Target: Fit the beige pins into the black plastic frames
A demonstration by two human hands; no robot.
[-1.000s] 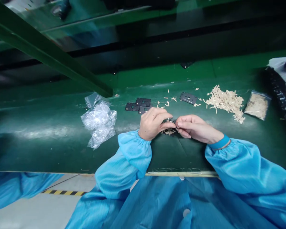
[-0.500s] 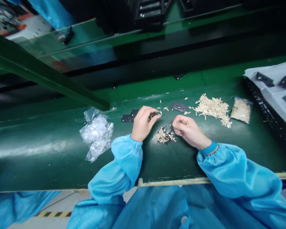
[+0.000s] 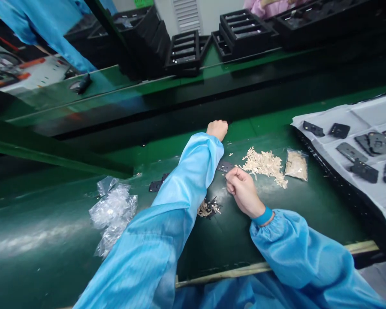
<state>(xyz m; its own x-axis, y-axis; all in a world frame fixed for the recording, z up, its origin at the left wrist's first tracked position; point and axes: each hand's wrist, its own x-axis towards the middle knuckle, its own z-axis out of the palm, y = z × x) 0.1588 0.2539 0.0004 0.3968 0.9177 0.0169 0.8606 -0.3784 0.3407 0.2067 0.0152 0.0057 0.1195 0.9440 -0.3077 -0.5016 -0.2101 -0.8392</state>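
My left hand (image 3: pixel 217 129) is stretched far forward over the back of the green table, seen from behind with its fingers curled down; what is in them is hidden. My right hand (image 3: pixel 241 189) is closed in a pinch just in front of a flat black plate with holes (image 3: pixel 224 166). Whatever its fingertips hold is too small to name. A small heap of mixed black and beige strips (image 3: pixel 209 207) lies between my arms, partly covered by my left sleeve. Behind my right hand spreads a larger pile of beige strips (image 3: pixel 265 165).
Right of the pile lies a clear bag of beige pieces (image 3: pixel 296 165). Crumpled plastic bags (image 3: pixel 114 208) and black parts (image 3: pixel 155 186) are on the left. A white-lined tray (image 3: pixel 350 112) holds several black parts. Black trays (image 3: pixel 185 49) stand beyond; a green beam (image 3: pixel 51 148) crosses the left.
My left hand has moved from beside the small heap to the back of the table, its sleeve now crossing the middle. My right hand stays pinched near the plate. The view has shifted up and right.
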